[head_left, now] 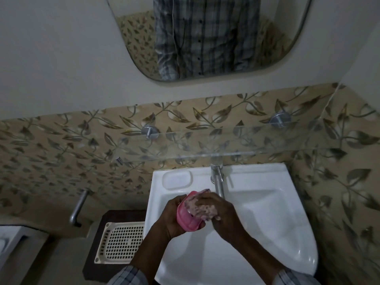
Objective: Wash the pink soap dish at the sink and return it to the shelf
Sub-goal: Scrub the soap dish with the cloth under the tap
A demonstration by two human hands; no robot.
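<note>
Over the white sink (267, 223), my left hand (171, 218) grips the pink soap dish (186, 220), which is tilted on its side. My right hand (223, 211) presses a pale, speckled scrubber (200, 208) against the inside of the dish, fingers curled round it. Both hands are just in front of the chrome tap (218, 182). The glass shelf (226, 153) runs along the tiled wall above the sink.
A cream perforated tray (121, 241) lies on a dark stand left of the sink. A metal bar (79, 206) juts from the wall on the left. The mirror (205, 38) hangs above. A moulded soap recess (177, 178) sits at the sink's back left.
</note>
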